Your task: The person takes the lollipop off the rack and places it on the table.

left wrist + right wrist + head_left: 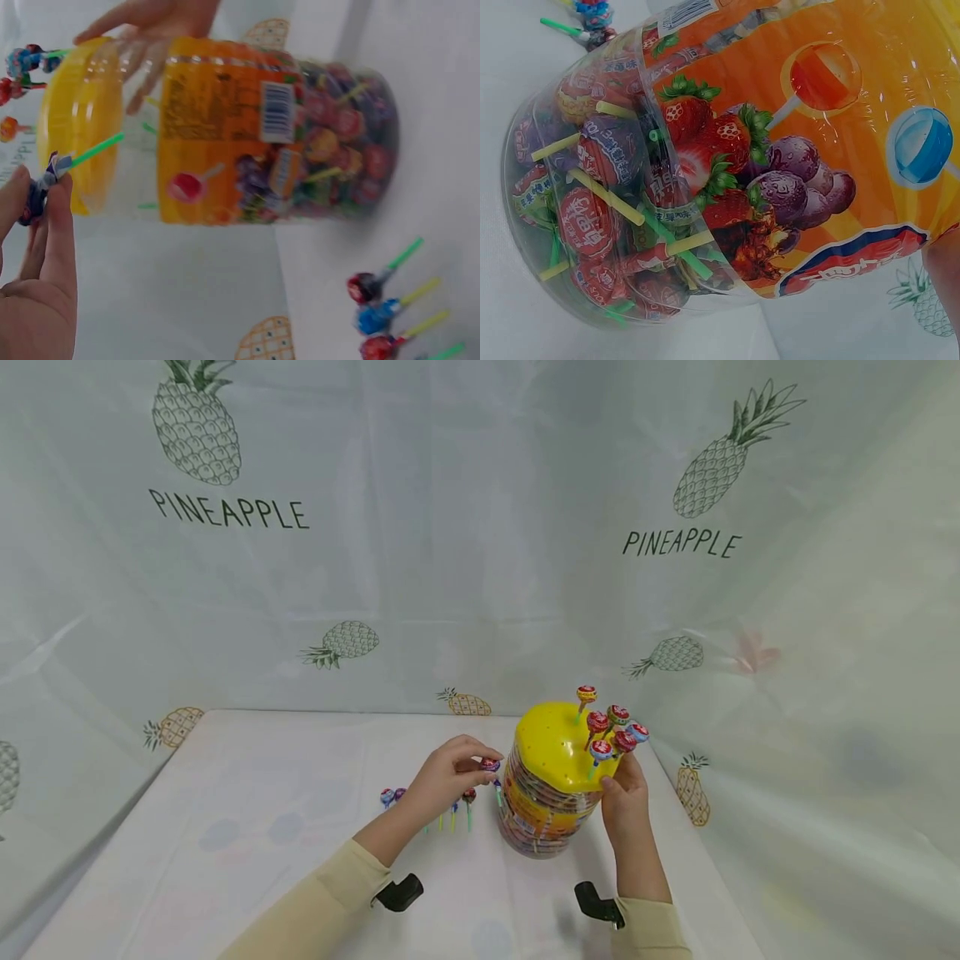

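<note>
My left hand (448, 770) pinches a purple-wrapped lollipop (490, 765) between thumb and fingers. Its green stick (97, 151) points down in the head view, just left of a big clear candy jar (232, 142). The jar has a yellow lid (547, 743) with small holes. Several lollipops (602, 750) stand upright in the lid's right part, sticks down. With its thumb near the lid's rim and its fingers round the far side, my right hand (628, 797) holds the jar's upper right side. More wrapped lollipops (585, 217) fill the jar's lower part behind the orange label.
Left of the jar, several loose lollipops (469, 796) lie in a row on the white table (285, 777), partly hidden by my left forearm. A pale curtain (480, 568) with pineapple prints hangs behind the table's back edge.
</note>
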Motion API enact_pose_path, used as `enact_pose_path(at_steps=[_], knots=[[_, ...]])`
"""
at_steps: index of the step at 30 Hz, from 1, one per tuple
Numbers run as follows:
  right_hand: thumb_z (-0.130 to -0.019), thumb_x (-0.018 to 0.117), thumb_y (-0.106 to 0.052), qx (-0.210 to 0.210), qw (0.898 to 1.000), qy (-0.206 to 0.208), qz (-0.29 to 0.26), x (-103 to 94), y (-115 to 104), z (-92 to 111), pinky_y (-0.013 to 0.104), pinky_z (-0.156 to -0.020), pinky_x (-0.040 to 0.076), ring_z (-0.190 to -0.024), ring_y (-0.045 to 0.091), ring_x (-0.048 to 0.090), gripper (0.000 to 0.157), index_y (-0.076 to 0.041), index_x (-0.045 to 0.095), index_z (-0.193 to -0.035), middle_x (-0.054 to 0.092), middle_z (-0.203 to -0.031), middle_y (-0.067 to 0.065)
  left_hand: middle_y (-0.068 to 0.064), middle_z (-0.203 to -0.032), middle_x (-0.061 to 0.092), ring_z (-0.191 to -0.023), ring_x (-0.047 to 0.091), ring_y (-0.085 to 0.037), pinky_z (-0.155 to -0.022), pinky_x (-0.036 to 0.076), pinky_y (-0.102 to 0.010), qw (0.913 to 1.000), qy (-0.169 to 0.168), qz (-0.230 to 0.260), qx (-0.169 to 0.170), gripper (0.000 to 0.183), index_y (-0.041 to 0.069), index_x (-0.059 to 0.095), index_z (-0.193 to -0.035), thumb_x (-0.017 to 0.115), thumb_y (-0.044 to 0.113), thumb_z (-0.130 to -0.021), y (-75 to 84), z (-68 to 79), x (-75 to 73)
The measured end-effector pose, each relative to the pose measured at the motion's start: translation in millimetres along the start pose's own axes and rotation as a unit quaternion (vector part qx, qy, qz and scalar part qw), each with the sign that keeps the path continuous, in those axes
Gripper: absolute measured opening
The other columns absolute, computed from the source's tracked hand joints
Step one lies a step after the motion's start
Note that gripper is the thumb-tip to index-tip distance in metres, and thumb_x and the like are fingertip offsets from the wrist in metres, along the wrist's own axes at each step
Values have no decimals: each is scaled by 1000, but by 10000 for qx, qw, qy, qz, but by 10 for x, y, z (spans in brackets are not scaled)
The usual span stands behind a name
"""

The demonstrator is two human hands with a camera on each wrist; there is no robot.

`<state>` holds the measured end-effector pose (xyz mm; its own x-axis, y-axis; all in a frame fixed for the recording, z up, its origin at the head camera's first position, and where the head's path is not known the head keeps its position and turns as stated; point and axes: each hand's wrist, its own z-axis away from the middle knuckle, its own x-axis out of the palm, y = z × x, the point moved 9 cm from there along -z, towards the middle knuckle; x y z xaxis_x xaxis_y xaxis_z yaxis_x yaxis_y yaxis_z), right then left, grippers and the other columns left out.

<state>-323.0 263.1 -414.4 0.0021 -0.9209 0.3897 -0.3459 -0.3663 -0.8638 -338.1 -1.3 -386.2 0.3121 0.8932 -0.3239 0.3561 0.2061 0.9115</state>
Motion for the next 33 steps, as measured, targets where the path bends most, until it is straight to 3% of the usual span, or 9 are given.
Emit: enact_pose_path(at_steps=[3, 8, 15, 20, 24, 28, 31, 33], knots=[[-92, 48, 14, -90, 9999, -52, -36, -4, -4, -2, 25, -103, 39, -133, 15, 40, 67, -13, 34, -152, 40, -147, 0, 2, -102, 58, -79, 63, -14, -66, 55, -26, 9996, -163, -169, -164, 22, 18, 74, -107, 74, 12, -86, -127, 22, 8], [-93, 49, 13, -122, 9999, -47, -48, -6, -2, -10, 24, -103, 39, -133, 16, 39, 65, -13, 37, -151, 40, -147, 0, 3, -99, 58, -77, 63, -12, -68, 55, -24, 9971, -504, -524, -241, 20, 16, 73, -104, 75, 11, -85, -329, 33, 39], [-95, 50, 8, -156, 9998, -43, -70, -11, -1, -15, 24, -104, 38, -133, 18, 38, 61, -14, 39, -150, 42, -145, 0, 10, -93, 63, -81, 57, -8, -72, 53, -27, 9844, -1020, -1437, 24, 22, 19, 74, -101, 80, 16, -80, -580, 10, 98], [-97, 50, 5, -129, 9999, -12, -74, -33, 16, -24, 24, -104, 38, -133, 19, 39, 57, -15, 41, -149, 44, -145, 1, 13, -91, 64, -80, 58, -11, -72, 50, -26, 9587, -1545, -2369, 311, 24, 17, 75, -101, 82, 21, -78, -710, -16, 192], [-98, 51, 3, -153, 9998, 45, -69, -43, 19, -30, 25, -105, 38, -133, 20, 39, 53, -14, 44, -148, 45, -144, 2, 12, -93, 67, -82, 62, -16, -71, 48, -23, 9228, -2030, -3216, 620, 26, 15, 75, -102, 81, 25, -79, -811, -17, 320], [-97, 51, 3, -132, 9999, 70, -80, -41, 16, -29, 26, -105, 37, -133, 20, 39, 53, -14, 45, -147, 45, -144, 2, 13, -94, 68, -86, 63, -11, -78, 50, -23, 8869, -2418, -3822, 947, 27, 17, 75, -104, 80, 29, -80, -910, 6, 470], [-97, 51, 3, -96, 9999, 65, -68, -33, 13, -25, 26, -105, 37, -133, 20, 38, 54, -15, 43, -148, 45, -144, 2, 14, -91, 67, -84, 60, -7, -82, 50, -23, 8737, -2511, -4033, 1046, 27, 19, 75, -103, 81, 31, -79, -978, 13, 542], [-97, 51, 3, -81, 9999, 37, -48, -25, 12, -23, 26, -106, 37, -134, 20, 38, 55, -14, 42, -149, 44, -145, 2, 15, -89, 67, -82, 59, -5, -81, 50, -23, 8708, -2510, -4110, 985, 27, 20, 75, -102, 81, 32, -79, -1033, 12, 565]])
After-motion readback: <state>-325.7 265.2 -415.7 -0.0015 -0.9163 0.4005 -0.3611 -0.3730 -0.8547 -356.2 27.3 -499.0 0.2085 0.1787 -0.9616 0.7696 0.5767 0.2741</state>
